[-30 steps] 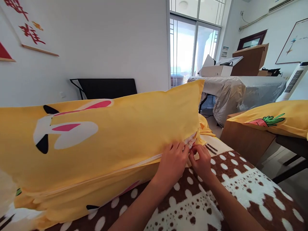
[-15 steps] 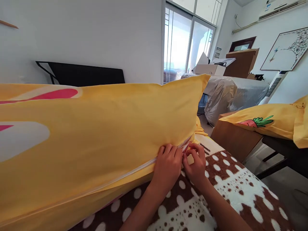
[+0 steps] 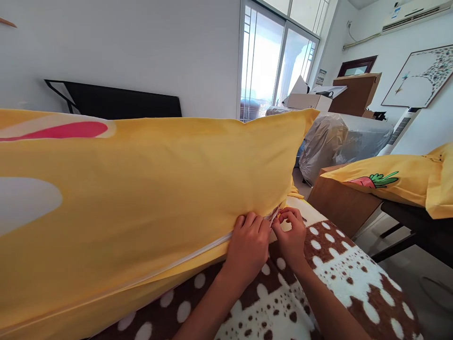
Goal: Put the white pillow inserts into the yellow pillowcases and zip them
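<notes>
- A white wall (image 3: pixel 123 52) and a bright glass sliding door (image 3: pixel 276 66) are seen behind the long yellow fabric pillow with white-and-pink print (image 3: pixel 177 184).
- This pillow is rested on a brown-and-white spotted plush blanket (image 3: pixel 339 264).
- Its lower edge is covered by the left hand (image 3: pixel 249 243), fingers together; whether they are clamped cannot be told.
- Near its right end, the white zipper seam (image 3: pixel 212 243) is pinched between the right hand's (image 3: pixel 292 231) thumb and forefinger.
- Right of it, a yellow carrot-print pillow (image 3: pixel 392 179) is seen.
</notes>
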Demonstrator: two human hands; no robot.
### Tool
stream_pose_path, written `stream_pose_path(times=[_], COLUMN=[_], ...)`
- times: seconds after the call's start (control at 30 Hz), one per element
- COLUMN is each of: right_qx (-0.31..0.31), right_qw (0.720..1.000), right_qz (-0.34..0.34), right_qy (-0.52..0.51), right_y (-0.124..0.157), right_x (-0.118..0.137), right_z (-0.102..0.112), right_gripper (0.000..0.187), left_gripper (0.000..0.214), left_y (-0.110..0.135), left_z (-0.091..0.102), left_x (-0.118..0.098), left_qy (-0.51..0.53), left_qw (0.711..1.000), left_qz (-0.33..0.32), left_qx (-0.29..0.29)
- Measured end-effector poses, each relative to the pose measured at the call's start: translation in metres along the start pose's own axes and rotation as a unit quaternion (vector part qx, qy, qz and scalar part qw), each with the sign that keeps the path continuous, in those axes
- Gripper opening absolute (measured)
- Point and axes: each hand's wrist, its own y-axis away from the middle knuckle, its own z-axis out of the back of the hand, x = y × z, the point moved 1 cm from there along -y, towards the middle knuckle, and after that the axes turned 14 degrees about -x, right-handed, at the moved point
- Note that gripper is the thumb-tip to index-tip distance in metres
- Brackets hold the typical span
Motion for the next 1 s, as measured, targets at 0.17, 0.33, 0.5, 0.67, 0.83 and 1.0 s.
stream_pose_path(times=[0.17,0.33,0.5,0.67,0.83,1.0], right_qx=[-0.030,-0.030,-0.029,-0.026,0.062,0.123], right_qw=[0.998,0.993,0.990,0.994,0.997,0.989], right_qz=[0.060,0.100,0.127,0.095,-0.041,-0.080], right_qy=[0.013,0.051,0.059,0.036,-0.002,-0.008], right_y=[-0.007,-0.013,-0.014,-0.015,-0.015,-0.015], right_x=[-0.002,-0.006,-0.005,-0.006,-0.009,-0.007], right_z=[0.001,0.003,0.003,0.003,0.001,-0.002], right_gripper=[0.014,0.013,0.014,0.017,0.014,0.022], left_gripper=[0.020,0.024,0.024,0.022,0.022,0.022], left_y=[-0.001,-0.002,-0.003,-0.003,-0.001,-0.001], left_z=[0.000,0.001,0.000,0.001,0.001,-0.001], left_x=[0.001,0.002,0.003,0.002,0.000,0.000], left_qy=[0.043,0.087,0.100,0.116,0.111,0.107], left_qw=[0.998,0.993,0.991,0.989,0.990,0.990], left_qz=[0.046,0.078,0.083,0.088,0.090,0.084], left_qx=[0.011,0.022,0.014,0.018,0.022,0.033])
